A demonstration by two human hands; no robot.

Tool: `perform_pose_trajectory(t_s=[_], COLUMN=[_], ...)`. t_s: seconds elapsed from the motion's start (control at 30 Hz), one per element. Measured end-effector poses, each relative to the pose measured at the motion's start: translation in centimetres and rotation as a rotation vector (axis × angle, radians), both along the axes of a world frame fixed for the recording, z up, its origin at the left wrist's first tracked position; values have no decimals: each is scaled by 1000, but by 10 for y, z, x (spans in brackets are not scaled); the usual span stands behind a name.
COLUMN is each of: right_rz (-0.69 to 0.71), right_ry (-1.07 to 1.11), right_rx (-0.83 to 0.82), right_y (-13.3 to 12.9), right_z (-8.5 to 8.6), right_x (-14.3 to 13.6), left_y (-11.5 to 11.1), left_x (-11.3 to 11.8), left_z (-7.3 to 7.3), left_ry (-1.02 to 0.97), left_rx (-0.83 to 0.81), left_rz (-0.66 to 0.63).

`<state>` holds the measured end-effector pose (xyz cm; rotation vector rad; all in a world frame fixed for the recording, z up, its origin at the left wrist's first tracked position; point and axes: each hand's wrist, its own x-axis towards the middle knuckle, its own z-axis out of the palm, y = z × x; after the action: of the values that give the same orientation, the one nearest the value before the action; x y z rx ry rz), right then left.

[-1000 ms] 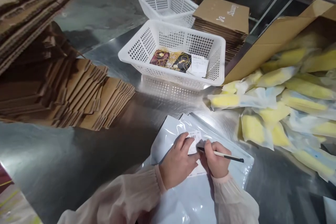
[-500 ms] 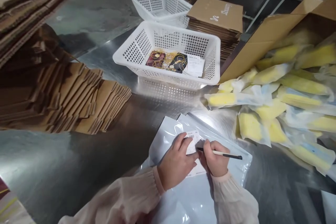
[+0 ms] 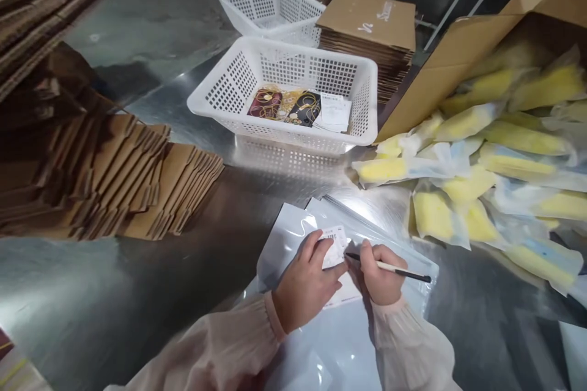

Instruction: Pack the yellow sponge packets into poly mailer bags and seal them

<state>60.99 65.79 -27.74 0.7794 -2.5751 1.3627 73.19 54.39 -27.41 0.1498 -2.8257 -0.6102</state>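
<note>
Low in the middle of the view, a small white label (image 3: 334,244) with a printed barcode lies on a stack of glossy white mailer bags (image 3: 293,238) on the shiny metal bench (image 3: 137,293). The left hand (image 3: 305,284) presses on the label, its fingers (image 3: 321,250) spread slightly and flat along the label's left edge. The right hand (image 3: 380,275) is closed around a thin pen (image 3: 389,267), its dark tip touching the label's right edge and its barrel pointing away to the right. Both arms wear pale, gathered sleeves.

Judging by this pose, marking on the label is under way; whether any writing is already there cannot be made out, and the top bag looks flat and unfilled.

Just right of the bags, yellow items sealed in clear plastic packets (image 3: 481,195) spill in a heap from a tipped cardboard carton (image 3: 458,67). Beyond the bags stands a white perforated plastic basket (image 3: 238,79) holding a few dark patterned packets and a white paper slip. A second basket (image 3: 266,3) of the same kind sits behind it, apparently bare, beside a stack of flattened brown boxes (image 3: 367,24). More flattened cardboard (image 3: 114,177) fans out in piles on the left of the bench.
</note>
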Motion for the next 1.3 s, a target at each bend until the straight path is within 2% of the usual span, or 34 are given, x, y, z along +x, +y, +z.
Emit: perform_pose_trajectory(t_s=[0.33, 0.5, 0.67, 0.83, 1.03, 1.17, 1.3], right_rz=[102, 9, 92, 44, -142, -140, -78], right_ry=[12, -29, -93, -116, -208, -266, -335], right_rx=[24, 10, -3, -14, -167, -209, -104], right_y=[-2, -3, -3, -2, -1, 3, 26], right_z=[2, 1, 1, 1, -6, 8, 25], right_x=[-4, -3, -7, -6, -12, -12, 27], left_y=[0, 0, 0, 0, -1, 1, 2], left_x=[1, 1, 0, 1, -1, -9, -20], left_z=[-3, -3, -2, -4, -1, 3, -1], left_ry=[-1, 7, -2, 6, -49, -99, -58], left_rx=[17, 9, 20, 25, 99, 170, 196], left_rz=[-8, -4, -2, -4, -13, 105, 142])
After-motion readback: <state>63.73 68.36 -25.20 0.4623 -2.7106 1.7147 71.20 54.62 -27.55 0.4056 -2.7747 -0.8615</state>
